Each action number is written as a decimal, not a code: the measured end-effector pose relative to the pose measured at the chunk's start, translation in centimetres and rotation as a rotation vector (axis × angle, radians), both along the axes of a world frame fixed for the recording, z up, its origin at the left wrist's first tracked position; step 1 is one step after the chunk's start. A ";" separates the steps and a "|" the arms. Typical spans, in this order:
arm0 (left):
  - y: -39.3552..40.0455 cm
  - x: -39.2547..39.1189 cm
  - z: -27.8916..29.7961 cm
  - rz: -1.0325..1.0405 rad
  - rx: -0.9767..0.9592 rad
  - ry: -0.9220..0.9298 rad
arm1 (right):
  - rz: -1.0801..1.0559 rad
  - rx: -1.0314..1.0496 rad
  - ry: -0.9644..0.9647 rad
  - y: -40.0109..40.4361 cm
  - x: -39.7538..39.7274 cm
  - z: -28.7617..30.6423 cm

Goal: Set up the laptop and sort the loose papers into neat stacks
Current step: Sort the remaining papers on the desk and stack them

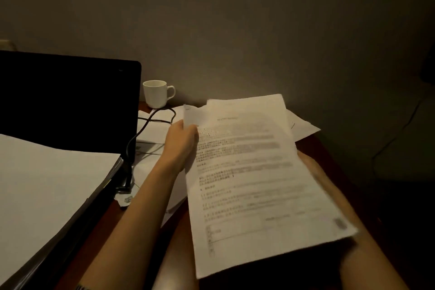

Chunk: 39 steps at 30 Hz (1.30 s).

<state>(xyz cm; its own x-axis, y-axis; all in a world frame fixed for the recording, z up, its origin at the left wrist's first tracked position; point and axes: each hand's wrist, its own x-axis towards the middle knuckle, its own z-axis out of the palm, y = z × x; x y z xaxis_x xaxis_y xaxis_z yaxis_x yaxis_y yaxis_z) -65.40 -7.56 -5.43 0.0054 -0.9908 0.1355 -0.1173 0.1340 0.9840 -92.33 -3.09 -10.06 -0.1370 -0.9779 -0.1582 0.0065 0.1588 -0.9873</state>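
Stack (47, 186): I saw it lying on the laptop (70, 96), left of the mug (156, 93).
Left hand (182, 146): pinched the printed sheets (254, 179), right of the mug.
Sheets: I judged them light, floppy; support both edges.
Right hand: hidden beneath; grip unclear.

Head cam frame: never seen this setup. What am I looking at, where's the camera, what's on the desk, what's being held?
There is no robot here. A person wears one wide-angle camera on the head, looking forward and down at their own bare arms.

On the wooden desk stands an open laptop with a dark screen. A neat stack of papers covers its keyboard area. A black cable runs beside it, and a white mug stands at the back near the wall. Loose sheets lie underneath.

The left hand pinches the printed sheets at their upper left edge. The right hand is mostly hidden beneath them, so its grip cannot be judged.
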 end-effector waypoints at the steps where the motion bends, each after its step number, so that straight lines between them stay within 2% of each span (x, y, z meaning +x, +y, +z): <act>1: -0.2 0.1 -0.4 0.033 -0.015 -0.029 | -0.032 0.001 -0.090 0.5 0.2 0.5; 4: -1.0 0.0 -1.7 0.170 -0.069 -0.090 | 0.100 0.040 -0.201 1.1 0.6 1.1; 7: -1.5 0.0 -3.2 0.292 -0.077 -0.125 | 0.161 0.077 -0.173 1.7 1.3 1.7; 10: -2.2 0.0 -4.3 0.294 -0.010 -0.097 | 0.176 0.133 -0.104 1.3 1.7 1.8; 14: -2.7 -0.4 -4.4 0.303 -0.068 -0.088 | 0.283 0.134 0.051 1.3 2.6 2.1; 16: -2.7 -0.7 -4.4 0.290 -0.099 -0.059 | 0.254 0.102 0.096 1.5 2.6 2.3; 18: -2.7 -1.0 -4.5 0.266 -0.097 -0.059 | 0.133 0.058 0.086 1.6 2.2 2.3; 20: -2.7 -1.0 -4.9 0.240 -0.119 -0.222 | -0.071 0.011 0.086 1.4 2.0 2.3; 24: -2.9 -1.1 -5.7 0.080 -0.197 -0.857 | -0.483 -0.054 0.254 0.9 1.9 1.8; 26: -3.0 -1.6 -6.0 0.043 -0.223 -1.028 | -0.583 -0.012 0.295 0.9 1.5 1.6; 30: -3.3 -2.1 -5.8 0.025 -0.224 -1.112 | -0.595 0.114 0.231 0.9 0.9 1.5; 35: -3.8 -2.1 -5.9 -0.050 -0.197 -1.226 | -0.602 0.128 0.177 1.1 0.6 1.6; 37: -4.2 -1.9 -5.8 -0.087 -0.155 -1.234 | -0.593 0.127 0.173 1.2 0.7 1.8; 39: -4.5 -1.8 -5.9 -0.052 -0.221 -1.173 | -0.583 0.121 0.157 1.2 0.7 1.8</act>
